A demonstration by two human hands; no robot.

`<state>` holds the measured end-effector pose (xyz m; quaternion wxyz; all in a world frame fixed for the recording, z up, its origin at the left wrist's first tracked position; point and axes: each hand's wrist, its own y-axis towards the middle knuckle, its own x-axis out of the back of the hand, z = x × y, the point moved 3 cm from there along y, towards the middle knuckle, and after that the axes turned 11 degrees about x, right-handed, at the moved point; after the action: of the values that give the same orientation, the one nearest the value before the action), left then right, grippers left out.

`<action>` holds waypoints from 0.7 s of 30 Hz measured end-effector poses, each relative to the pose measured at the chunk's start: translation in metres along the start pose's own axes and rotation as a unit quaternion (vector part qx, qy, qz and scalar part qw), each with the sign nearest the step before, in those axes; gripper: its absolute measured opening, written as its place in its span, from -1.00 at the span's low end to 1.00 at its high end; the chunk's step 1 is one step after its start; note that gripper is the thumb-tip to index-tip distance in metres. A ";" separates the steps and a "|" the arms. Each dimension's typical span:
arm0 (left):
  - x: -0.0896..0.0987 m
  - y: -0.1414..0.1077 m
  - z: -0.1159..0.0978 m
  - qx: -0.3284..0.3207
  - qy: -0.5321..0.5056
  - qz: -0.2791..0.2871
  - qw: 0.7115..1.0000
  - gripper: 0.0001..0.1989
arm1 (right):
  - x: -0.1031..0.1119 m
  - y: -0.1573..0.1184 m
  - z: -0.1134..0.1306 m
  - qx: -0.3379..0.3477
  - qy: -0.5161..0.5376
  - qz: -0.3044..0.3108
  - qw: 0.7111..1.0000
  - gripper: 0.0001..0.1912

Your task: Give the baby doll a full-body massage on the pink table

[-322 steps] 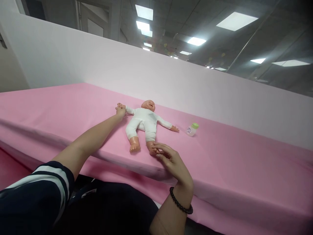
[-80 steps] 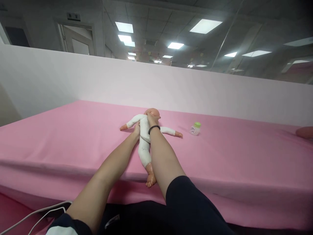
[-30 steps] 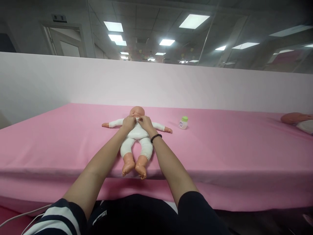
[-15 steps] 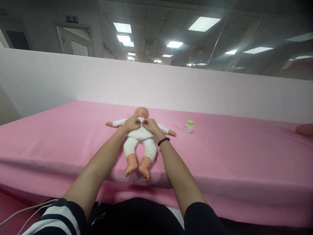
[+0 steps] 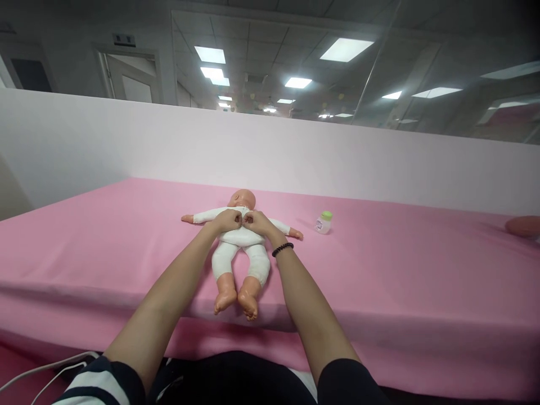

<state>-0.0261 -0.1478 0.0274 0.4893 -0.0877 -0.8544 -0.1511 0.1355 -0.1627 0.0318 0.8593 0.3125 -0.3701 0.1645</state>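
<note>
A baby doll [image 5: 240, 256] in a white one-piece suit lies on its back on the pink sheet [image 5: 126, 236], head toward the wall, feet at the front edge. My left hand [image 5: 228, 219] and my right hand [image 5: 254, 221] meet on the doll's chest just below its chin. Both pinch the white suit at the neckline, knuckles touching. A black bead bracelet [image 5: 282, 249] circles my right wrist. The doll's arms stretch out to either side.
A small clear bottle with a green cap [image 5: 323, 222] stands on the sheet to the right of the doll. A pale partition wall [image 5: 337, 157] runs along the back. A skin-coloured object [image 5: 523, 226] shows at the far right edge. A white cable [image 5: 46, 368] hangs low left.
Earlier the doll lay at an angle and on its side; it now lies straight on its back. In the last second both hands stayed at the neckline and drew closer together.
</note>
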 end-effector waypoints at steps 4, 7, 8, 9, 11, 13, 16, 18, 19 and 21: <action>0.018 -0.003 0.000 0.004 -0.009 0.064 0.998 -0.92 | 0.007 0.000 0.003 0.021 0.023 -0.002 1.000 -0.86; 0.035 -0.009 0.000 0.005 -0.010 0.120 0.993 -0.80 | 0.019 -0.001 0.003 0.041 0.054 0.004 0.998 -0.84; 0.039 -0.011 0.000 0.006 -0.005 0.137 0.991 -0.77 | 0.022 -0.001 0.002 0.045 0.065 0.018 0.997 -0.80; 0.040 -0.012 0.000 0.008 0.001 0.152 0.988 -0.74 | 0.024 -0.001 0.002 0.046 0.074 0.038 0.995 -0.78; 0.040 -0.014 -0.002 0.016 0.018 0.176 0.984 -0.72 | 0.024 -0.002 0.000 0.040 0.081 0.085 0.992 -0.79; 0.038 -0.016 -0.004 0.031 0.038 0.191 0.980 -0.70 | 0.020 -0.002 -0.001 0.028 0.076 0.115 0.990 -0.82; 0.037 -0.022 -0.010 0.057 0.060 0.196 0.977 -0.69 | 0.014 0.000 0.000 0.020 0.063 0.130 0.989 -0.85; 0.041 -0.027 -0.015 0.068 0.068 0.192 0.977 -0.68 | 0.013 0.001 0.002 0.024 0.062 0.137 0.988 -0.85; 0.043 -0.029 -0.017 0.071 0.069 0.189 0.977 -0.68 | 0.014 0.001 0.003 0.025 0.063 0.137 0.988 -0.85; 0.048 -0.031 -0.021 0.070 0.068 0.182 0.978 -0.67 | 0.020 0.000 0.006 0.028 0.069 0.134 0.988 -0.86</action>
<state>-0.0430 -0.1844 0.0733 0.5704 -0.1967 -0.7974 -0.0045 0.1463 -0.1656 0.0495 0.8439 0.2715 -0.3438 0.3096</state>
